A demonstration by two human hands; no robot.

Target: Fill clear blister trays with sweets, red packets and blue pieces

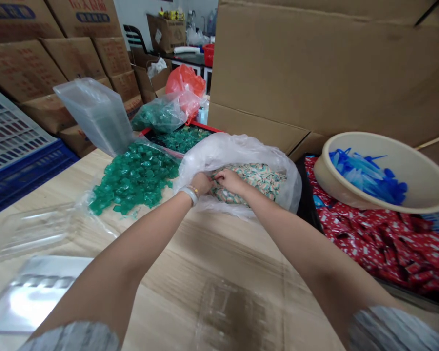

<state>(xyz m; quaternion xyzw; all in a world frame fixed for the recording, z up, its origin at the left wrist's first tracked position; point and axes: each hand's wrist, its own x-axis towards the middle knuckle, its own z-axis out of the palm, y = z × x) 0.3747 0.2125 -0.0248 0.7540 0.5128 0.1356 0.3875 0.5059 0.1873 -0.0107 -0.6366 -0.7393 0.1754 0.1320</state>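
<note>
Both my hands are at the left part of a white plastic bag (237,146), whose mouth lies wide around many small printed packets (261,180) in cream, green and orange. My left hand (203,183) is closed near the bag's left edge, its fingertips largely hidden. Close beside it, my right hand (231,179) is over the packets with its fingers curled into a pinch. Whatever sits between the fingers is too small to make out. Left of the bag, a heap of green translucent pieces (139,175) lies on the wooden table (168,273).
Clear plastic trays (38,287) lie at the left front, another clear tray (234,317) in front of me. Stacked clear containers (98,117) lean behind the green heap. At right, a cream basin (351,190) of blue items rests over red packets (384,239). Cardboard (314,68) rises behind.
</note>
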